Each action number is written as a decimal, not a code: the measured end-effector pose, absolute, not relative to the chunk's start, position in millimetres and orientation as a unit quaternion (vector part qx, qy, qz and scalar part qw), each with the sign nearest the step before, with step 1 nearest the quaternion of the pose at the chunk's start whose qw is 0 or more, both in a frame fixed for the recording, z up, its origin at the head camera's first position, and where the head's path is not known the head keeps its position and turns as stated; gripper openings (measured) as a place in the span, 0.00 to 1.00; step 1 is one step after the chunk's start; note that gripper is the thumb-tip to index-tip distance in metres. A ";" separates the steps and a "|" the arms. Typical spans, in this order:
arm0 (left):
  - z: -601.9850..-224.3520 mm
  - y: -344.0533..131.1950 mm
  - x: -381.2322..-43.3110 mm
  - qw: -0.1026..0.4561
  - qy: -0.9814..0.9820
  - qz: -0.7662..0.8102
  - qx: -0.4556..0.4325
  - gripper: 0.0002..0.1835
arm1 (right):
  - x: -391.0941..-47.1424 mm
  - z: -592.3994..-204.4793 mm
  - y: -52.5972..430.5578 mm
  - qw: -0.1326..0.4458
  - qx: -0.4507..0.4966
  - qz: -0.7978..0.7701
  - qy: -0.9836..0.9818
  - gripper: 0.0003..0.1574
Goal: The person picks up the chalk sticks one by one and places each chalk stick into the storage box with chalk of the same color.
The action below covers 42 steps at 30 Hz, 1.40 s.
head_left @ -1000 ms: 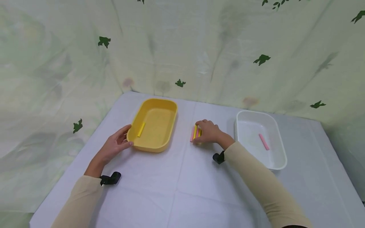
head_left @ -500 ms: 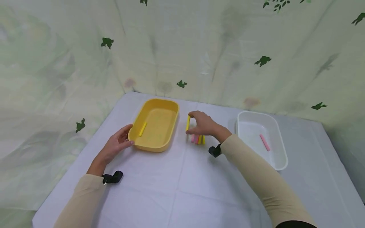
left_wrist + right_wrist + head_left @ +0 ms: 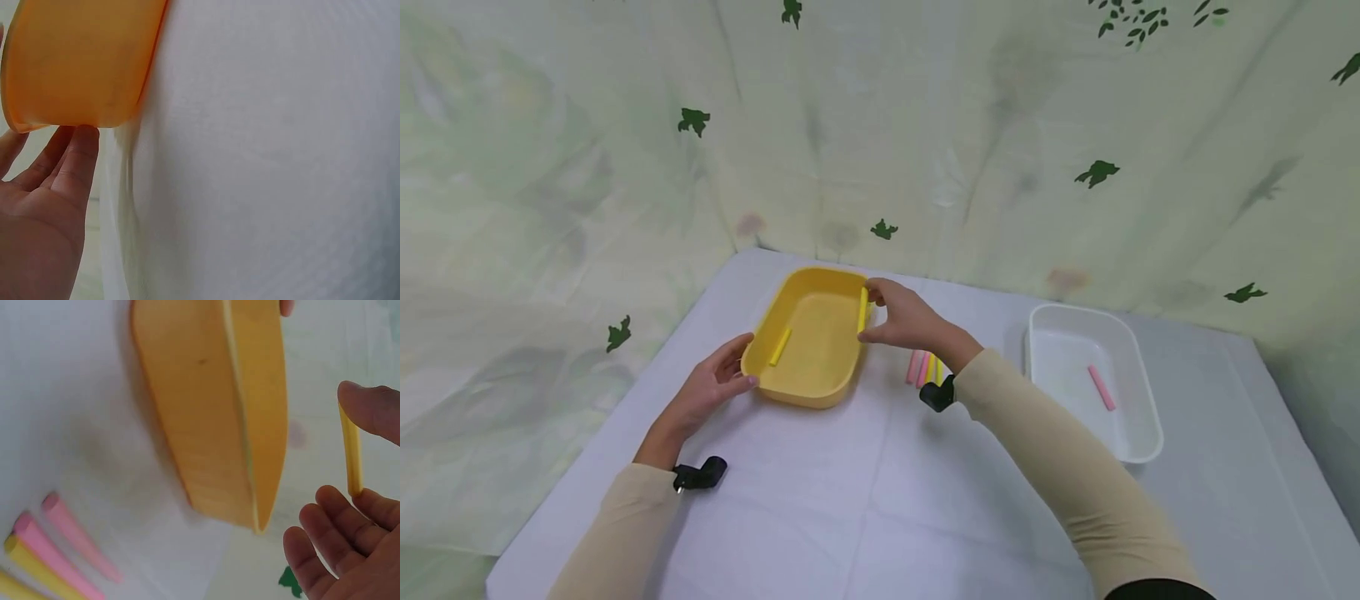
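My right hand [image 3: 908, 317] pinches a yellow chalk stick [image 3: 862, 310] by its two ends, between thumb and fingertips. In the head view the stick overlaps the right rim of the yellow tray [image 3: 808, 396]; the right wrist view shows it above rim height. My left hand [image 3: 703, 392] touches the tray's near left corner, its fingertips [image 3: 86, 134] resting against the wall with fingers fairly straight. Another yellow chalk stick [image 3: 780, 347] lies inside that tray, toward its left side. Beside the tray, pink chalk sticks [image 3: 53, 553] and yellow ones [image 3: 47, 569] lie in a row, partly covered by my right wrist in the head view.
A white tray [image 3: 1150, 446] stands on the right of the table [image 3: 790, 517] with one pink chalk stick [image 3: 1101, 388] in it. A pale patterned cloth [image 3: 940, 150] hangs behind the table. A black wrist camera [image 3: 937, 393] sits under my right wrist.
My right hand has lifted a yellow chalk stick from the row and carried it left to the yellow tray's right rim. My left hand stays at the tray's corner.
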<state>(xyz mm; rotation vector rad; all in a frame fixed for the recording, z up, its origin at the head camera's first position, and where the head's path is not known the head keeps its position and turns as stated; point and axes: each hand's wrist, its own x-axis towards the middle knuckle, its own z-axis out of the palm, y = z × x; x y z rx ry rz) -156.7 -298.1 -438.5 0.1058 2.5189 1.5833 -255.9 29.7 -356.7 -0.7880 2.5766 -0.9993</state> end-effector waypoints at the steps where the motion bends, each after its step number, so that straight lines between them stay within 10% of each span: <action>1: -438.4 -298.0 -156.3 0.082 0.845 0.528 0.033 0.44 | -255.9 -355.7 26.2 0.134 -0.275 -0.346 0.887 0.51; 42: -443.2 -300.5 -157.5 0.092 0.830 0.549 0.028 0.45 | -257.7 -379.7 -31.7 0.174 -0.287 -0.298 0.894 0.52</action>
